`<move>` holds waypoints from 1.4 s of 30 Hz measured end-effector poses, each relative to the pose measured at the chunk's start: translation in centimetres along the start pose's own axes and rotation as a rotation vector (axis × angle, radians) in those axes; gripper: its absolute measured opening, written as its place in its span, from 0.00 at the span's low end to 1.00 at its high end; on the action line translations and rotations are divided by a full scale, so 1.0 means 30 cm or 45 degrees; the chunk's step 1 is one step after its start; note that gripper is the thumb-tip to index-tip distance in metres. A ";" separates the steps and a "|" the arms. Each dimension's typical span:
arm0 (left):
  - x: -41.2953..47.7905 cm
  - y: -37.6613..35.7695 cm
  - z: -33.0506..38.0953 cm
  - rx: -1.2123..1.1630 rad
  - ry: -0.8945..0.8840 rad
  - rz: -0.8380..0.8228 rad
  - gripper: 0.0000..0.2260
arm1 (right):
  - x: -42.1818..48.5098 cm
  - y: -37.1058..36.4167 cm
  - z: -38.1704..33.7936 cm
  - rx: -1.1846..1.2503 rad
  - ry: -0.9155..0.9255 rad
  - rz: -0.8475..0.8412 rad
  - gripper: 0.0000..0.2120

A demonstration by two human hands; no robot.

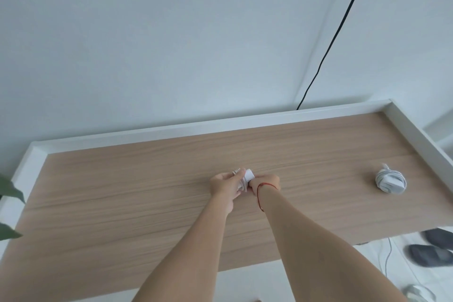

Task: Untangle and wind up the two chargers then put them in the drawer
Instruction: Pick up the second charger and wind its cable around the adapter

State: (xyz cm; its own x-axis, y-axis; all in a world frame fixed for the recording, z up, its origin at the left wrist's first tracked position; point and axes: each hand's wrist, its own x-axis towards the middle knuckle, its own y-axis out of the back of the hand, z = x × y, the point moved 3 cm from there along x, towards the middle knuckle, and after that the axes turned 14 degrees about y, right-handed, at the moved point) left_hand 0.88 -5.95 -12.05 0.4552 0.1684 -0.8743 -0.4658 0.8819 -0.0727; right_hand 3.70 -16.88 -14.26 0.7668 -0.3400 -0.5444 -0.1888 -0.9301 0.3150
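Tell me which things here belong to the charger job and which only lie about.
Job: held charger, gripped by left hand and right hand; wound charger, lying on the table. No drawer shows.
Lying about: black cable on the wall, slippers on the floor, plant leaves.

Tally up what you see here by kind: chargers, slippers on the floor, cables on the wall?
Chargers: 2, the held charger gripped by left hand and right hand, the wound charger on the table
Dark slippers: 2
Black wall cable: 1
Total: 5
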 end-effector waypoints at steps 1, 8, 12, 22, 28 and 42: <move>0.001 0.003 -0.001 -0.002 -0.001 0.032 0.18 | 0.001 0.002 -0.011 -0.032 0.002 0.009 0.09; 0.012 0.017 0.005 0.346 -0.220 0.188 0.19 | 0.058 -0.043 0.020 -0.143 -0.005 -0.021 0.14; 0.025 0.023 -0.008 0.507 -0.304 0.216 0.15 | 0.013 -0.015 -0.001 -0.207 -0.007 -0.029 0.12; 0.067 0.058 0.020 0.475 -0.272 0.291 0.10 | -0.037 0.007 -0.066 -0.239 -0.084 -0.212 0.12; 0.092 0.053 0.025 0.349 -0.253 0.350 0.10 | -0.023 0.019 -0.082 -0.277 0.044 -0.197 0.08; 0.102 0.039 0.032 0.453 -0.345 0.216 0.15 | -0.033 0.008 -0.040 -0.102 0.526 -0.359 0.06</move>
State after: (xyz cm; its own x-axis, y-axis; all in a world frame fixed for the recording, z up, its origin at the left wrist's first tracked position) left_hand 2.47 -3.97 -14.35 0.5989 0.3899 -0.6995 -0.2832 0.9201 0.2704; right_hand 3.64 -16.60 -12.72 0.9628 0.0214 -0.2692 0.0960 -0.9589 0.2671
